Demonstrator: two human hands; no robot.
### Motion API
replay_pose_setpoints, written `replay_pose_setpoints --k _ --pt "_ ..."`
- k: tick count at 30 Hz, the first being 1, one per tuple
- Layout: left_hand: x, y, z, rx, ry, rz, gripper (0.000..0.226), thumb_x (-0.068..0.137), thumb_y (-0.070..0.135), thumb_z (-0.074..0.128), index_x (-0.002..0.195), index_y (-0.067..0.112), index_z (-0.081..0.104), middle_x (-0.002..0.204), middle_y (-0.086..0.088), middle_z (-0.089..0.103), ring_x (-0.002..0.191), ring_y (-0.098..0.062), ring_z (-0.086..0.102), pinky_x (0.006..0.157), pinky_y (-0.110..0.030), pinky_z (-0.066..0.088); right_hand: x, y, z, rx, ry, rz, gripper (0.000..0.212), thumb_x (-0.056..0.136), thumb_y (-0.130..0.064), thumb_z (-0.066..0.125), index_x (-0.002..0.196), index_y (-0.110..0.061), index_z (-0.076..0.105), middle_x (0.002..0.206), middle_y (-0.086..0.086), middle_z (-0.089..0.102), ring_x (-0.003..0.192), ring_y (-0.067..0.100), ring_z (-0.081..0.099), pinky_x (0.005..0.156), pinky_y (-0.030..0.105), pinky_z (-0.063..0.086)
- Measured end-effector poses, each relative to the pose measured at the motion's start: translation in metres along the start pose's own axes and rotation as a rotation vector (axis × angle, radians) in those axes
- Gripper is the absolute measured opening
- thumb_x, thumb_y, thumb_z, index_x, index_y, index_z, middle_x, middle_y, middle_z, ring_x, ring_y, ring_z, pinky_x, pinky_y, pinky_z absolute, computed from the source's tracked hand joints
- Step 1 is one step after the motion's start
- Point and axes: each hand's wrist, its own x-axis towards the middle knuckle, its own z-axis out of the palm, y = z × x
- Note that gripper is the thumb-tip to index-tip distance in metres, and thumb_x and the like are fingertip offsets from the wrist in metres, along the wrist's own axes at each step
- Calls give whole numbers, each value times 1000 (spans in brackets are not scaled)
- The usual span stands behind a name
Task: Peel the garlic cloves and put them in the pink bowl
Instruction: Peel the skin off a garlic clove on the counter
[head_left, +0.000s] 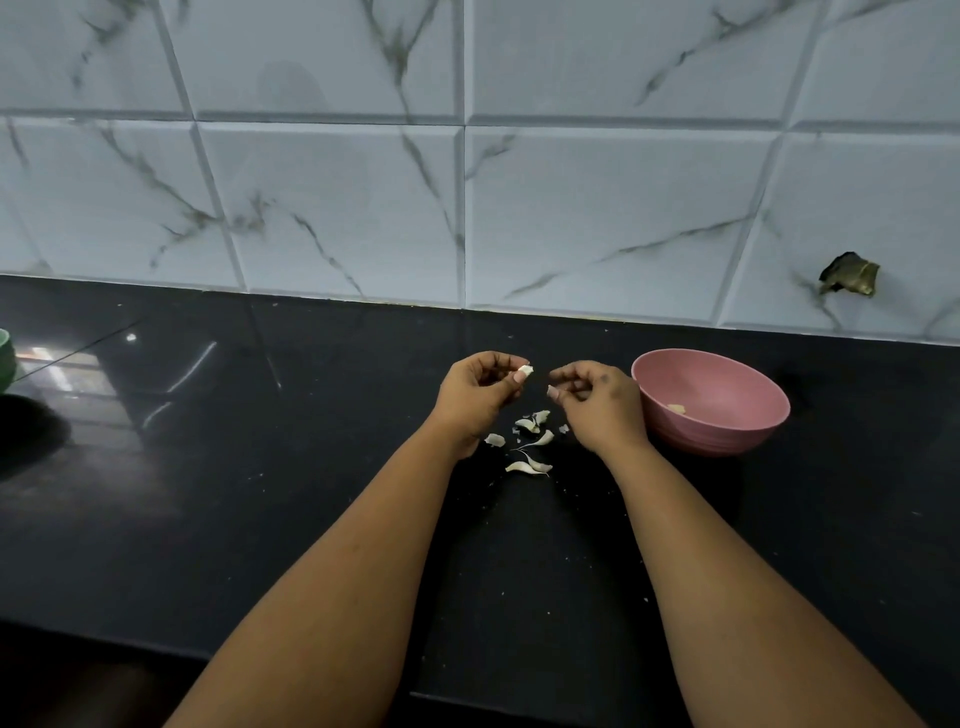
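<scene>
My left hand (480, 387) pinches a garlic clove (525, 371) at its fingertips, the clove's tip pointing right toward my right hand (592, 397), whose fingers curl around what looks like a scrap of skin, though I cannot tell for sure. Loose peels (530, 441) lie on the counter (311, 519) just below. The pink bowl (711, 400) sits immediately right, nearer my right hand, one piece inside.

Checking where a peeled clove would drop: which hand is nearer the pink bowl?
Right. The right hand sits just beside the pink bowl, at its left rim; the left hand is farther left, pinching a garlic clove.
</scene>
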Motion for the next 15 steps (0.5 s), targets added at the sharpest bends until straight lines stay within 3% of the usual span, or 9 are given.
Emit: replay_pose_setpoints --k 4,8,10,13,15 --pt "0 -1 2 100 16 6 12 96 5 59 103 7 68 79 2 59 69 -5 52 67 -15 49 0 -3 2 -3 3 6 23 91 -2 56 99 -16 73 89 -3 70 82 9 65 78 18 50" --pt "0 -2 3 247 63 39 10 96 12 61 105 17 60 87 1 61 74 -9 54 71 -21 50 -2 -9 10 388 -57 82 20 94 -7 57 103 -20 70 97 1 72 90 16 69 80 27 57" --pt "0 -3 3 329 66 90 15 95 10 62 107 18 57 91 -2 62 77 -8 57 75 -21 51 -6 -11 12 432 -86 69 13 91 -13 66 101 -18 72 93 1 74 88 12 69 78 23 56" --pt "0 -1 1 455 47 182 14 94 9 63 106 14 61 90 7 64 77 1 59 70 -9 46 -8 -12 11 528 -85 99 11 86 -11 72 97 -12 75 90 1 75 82 4 68 74 16 51" --pt "0 0 1 446 52 193 10 94 12 64 104 12 65 87 10 66 75 3 60 70 -11 48 -8 -13 9 627 -78 135 12 84 -10 73 96 -7 75 91 4 75 80 3 68 73 16 50"
